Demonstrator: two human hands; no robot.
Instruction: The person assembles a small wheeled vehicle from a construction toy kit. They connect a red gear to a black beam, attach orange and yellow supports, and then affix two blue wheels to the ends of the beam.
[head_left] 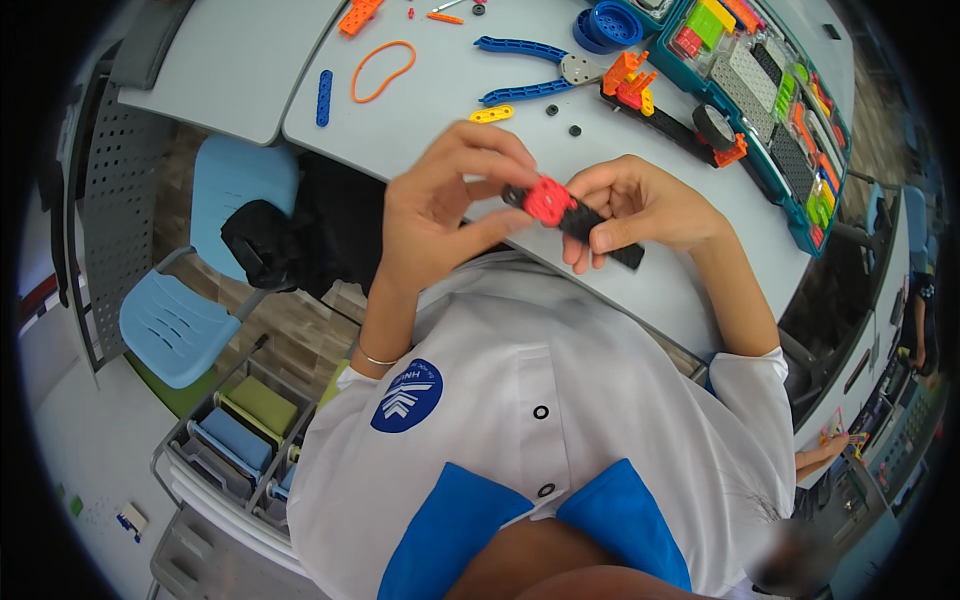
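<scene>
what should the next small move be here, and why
Probably a gentle press of the red piece against the black bar with the left hand: that hand is right at the red piece, the right hand grips the bar, and blur hides whether the piece is fully seated.

Lt-blue chair (180, 330), L side | dk perf. panel (120, 210) L of it | gry basket (163, 448) nr chair, w/ grn item (262, 405) + blu item (236, 438) | wd-look flr (295, 325) below
</scene>
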